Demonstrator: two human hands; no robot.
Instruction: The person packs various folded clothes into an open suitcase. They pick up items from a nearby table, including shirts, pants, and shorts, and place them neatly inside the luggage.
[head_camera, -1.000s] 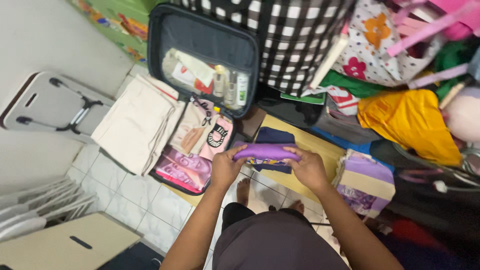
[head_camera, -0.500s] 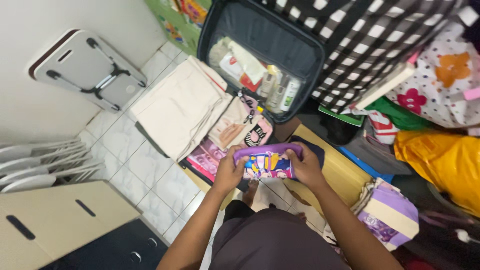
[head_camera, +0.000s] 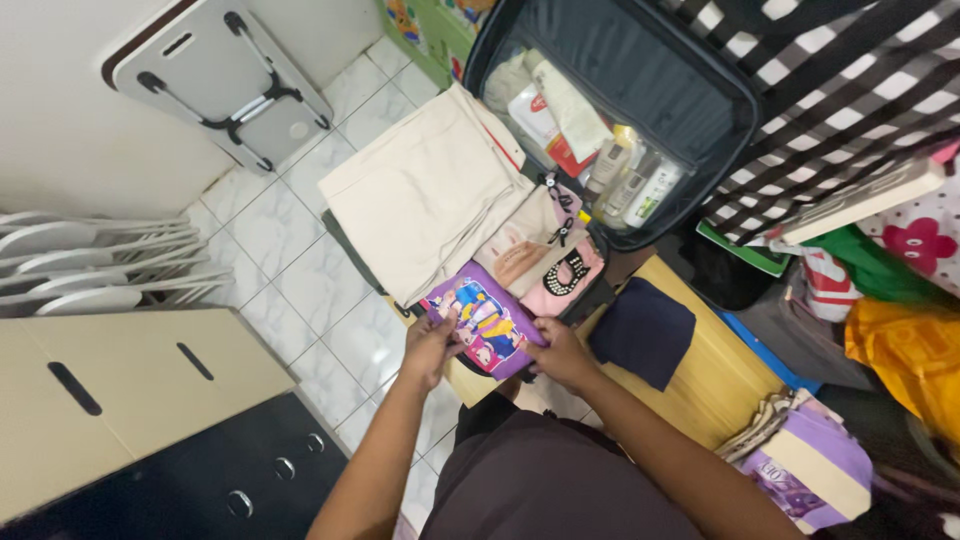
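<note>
While both hands, left hand (head_camera: 432, 345) and right hand (head_camera: 558, 352), are clamped on the folded purple garment (head_camera: 482, 325), I hold it flat over the open suitcase (head_camera: 640, 90), keeping its fold intact.

A folded cream cloth (head_camera: 425, 190) lying over the open suitcase, small bottles (head_camera: 628, 185) in the dark lid pocket (side by side), a folded navy cloth (head_camera: 642, 331) on a yellow wooden board (head_camera: 715, 385), a grey folding table (head_camera: 215, 70) leaning on the wall, white floor tiles (head_camera: 300, 270), a black-and-white checked bag (head_camera: 850, 110)
</note>
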